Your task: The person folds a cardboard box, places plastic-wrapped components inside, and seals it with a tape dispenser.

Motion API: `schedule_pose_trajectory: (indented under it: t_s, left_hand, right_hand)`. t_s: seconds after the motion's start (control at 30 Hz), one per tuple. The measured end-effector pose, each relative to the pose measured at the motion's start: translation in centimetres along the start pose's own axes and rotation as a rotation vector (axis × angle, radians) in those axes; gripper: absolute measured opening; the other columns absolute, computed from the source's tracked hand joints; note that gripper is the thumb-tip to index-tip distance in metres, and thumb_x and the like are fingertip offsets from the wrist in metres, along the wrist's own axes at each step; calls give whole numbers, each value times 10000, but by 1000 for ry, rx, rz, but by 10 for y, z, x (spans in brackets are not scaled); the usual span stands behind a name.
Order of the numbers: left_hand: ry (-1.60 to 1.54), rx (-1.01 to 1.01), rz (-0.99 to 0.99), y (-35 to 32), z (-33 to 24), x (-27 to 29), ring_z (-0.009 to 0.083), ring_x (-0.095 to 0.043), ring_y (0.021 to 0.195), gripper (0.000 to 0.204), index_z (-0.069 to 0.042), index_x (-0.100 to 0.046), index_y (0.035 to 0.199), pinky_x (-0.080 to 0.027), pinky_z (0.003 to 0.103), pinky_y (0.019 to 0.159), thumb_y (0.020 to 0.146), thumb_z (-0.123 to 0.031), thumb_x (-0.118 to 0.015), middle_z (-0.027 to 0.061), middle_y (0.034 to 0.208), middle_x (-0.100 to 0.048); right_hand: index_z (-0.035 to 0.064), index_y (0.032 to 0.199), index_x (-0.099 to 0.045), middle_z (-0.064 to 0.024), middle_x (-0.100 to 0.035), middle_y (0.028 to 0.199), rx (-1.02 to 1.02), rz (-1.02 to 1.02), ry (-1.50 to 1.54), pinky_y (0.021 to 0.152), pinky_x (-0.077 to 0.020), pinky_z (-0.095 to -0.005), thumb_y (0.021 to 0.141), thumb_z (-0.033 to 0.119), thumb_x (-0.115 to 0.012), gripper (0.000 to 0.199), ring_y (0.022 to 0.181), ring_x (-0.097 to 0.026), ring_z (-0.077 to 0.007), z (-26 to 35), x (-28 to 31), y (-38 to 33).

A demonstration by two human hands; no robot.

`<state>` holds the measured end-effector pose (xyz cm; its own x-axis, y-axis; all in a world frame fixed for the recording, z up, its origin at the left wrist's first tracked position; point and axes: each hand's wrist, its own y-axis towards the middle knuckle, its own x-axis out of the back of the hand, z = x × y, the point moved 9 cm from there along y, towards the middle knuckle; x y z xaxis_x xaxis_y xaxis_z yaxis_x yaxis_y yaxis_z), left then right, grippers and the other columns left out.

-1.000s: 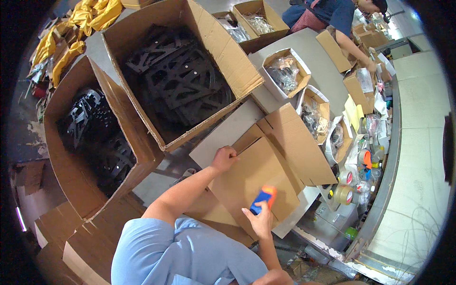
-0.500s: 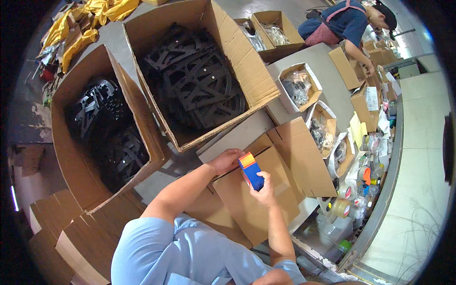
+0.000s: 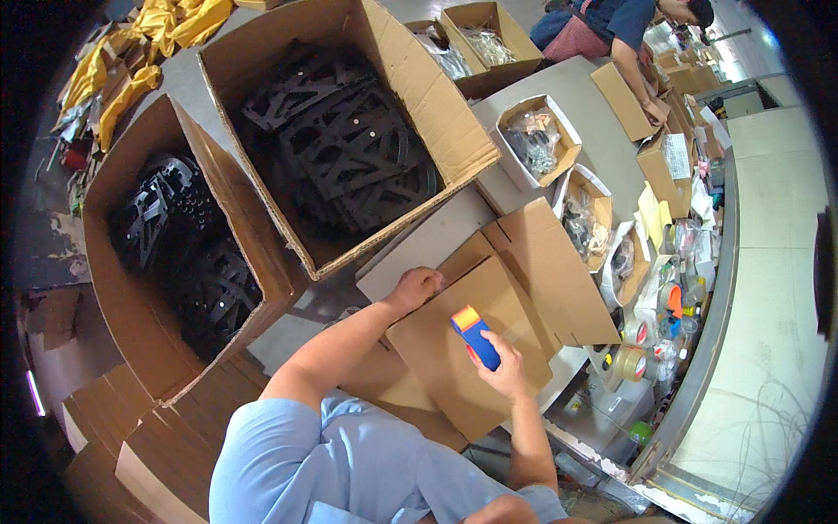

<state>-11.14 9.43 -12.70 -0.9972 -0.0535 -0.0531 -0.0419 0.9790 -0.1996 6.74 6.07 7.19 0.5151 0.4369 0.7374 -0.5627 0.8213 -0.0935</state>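
A brown cardboard box (image 3: 467,349) lies before me with its flaps spread. In my right hand (image 3: 504,367) is a blue tape dispenser (image 3: 477,339) with an orange-yellow end, held above the box's middle flap. The thumb and fingers wrap round its near end. My left hand (image 3: 417,290) is curled against the far left edge of the box; some of its fingertips are hidden. One wide flap (image 3: 559,275) stands out to the right.
Two large cartons (image 3: 484,162) with black plastic parts stand beyond and left. Small white boxes (image 3: 567,144) of bagged parts sit to the right, near tape rolls (image 3: 630,362) and bottles. A co-worker (image 3: 602,35) reaches into a carton at far right.
My right hand has drawn the tape dispenser a little right and nearer, away from my left hand. The left hand stays at the box edge. The whole view has shifted slightly.
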Motion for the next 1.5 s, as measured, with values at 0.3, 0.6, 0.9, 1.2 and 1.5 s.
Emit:
schedule_pose_trajectory:
  t_s: [0.3,0.6,0.9,1.2,1.5]
  left_hand:
    - [574,-244,-130,3,-2,-3,328,-601,740,135,14,-537,789,-488,369,658,862,-94,-572,162,801,-590]
    - [637,2,-21,-17,-53,-24,381,-607,826,298,-13,-645,879,-485,451,724,862,-305,-589,209,813,-633]
    - [746,56,127,-19,-37,-34,382,-621,842,409,-29,-620,1110,-482,447,753,920,-362,-478,217,901,-645]
    - [1369,249,1118,-170,18,-55,311,-654,813,335,-100,-659,965,-535,416,672,894,-397,-524,134,971,-664]
    - [744,-166,861,37,-29,-339,360,-548,928,523,-120,-409,1314,-450,434,849,853,-252,-619,174,994,-583]
  right_hand:
    - [217,1263,-519,-203,-601,928,-194,196,-164,740,-498,-453,688,154,-628,589,868,-601,-393,-8,-14,21]
    - [231,1277,-520,-206,-612,1034,-273,262,-214,834,-495,-456,678,234,-614,606,961,-586,-410,-18,-17,18]
    - [261,1285,-524,-190,-575,1098,-561,384,-195,894,-458,-455,691,246,-680,615,1016,-563,-397,-92,38,-136]
    - [62,1353,-357,-161,-409,1291,-1032,-959,272,966,-373,-387,763,162,-706,693,1167,-425,-294,-167,2,-364]
    - [31,1333,-370,-165,-451,1275,-696,-1184,634,988,-374,-396,718,129,-755,733,1172,-447,-283,-185,-72,-321]
